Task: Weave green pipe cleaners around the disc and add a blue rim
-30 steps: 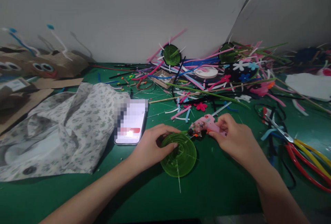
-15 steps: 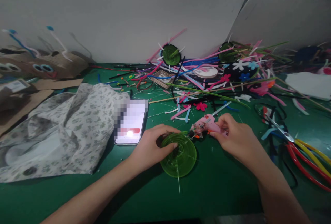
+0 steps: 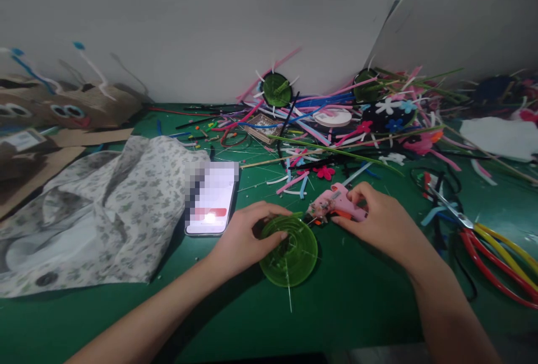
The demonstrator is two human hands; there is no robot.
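My left hand grips a round, see-through green disc by its left side, thumb on top and fingers at the far edge. Concentric rings mark the disc, and a thin clear strand sticks out toward me. To the right, my right hand has its fingers and thumb about the handle of a pink hot glue gun. A clear glue stick juts from the gun's back. Messy residue covers its nozzle end, which points at the disc and lies close to its edge.
Left of my hands are a lit phone and a patterned cloth. Pipe cleaners and felt flowers pile up at the back. Red-and-yellow-handled pliers lie right. Brown cardboard figures stand far left.
The glue gun and my right hand have shifted slightly left and lower, and the right fingers sit a little wider on the handle. My left hand stays on the disc.
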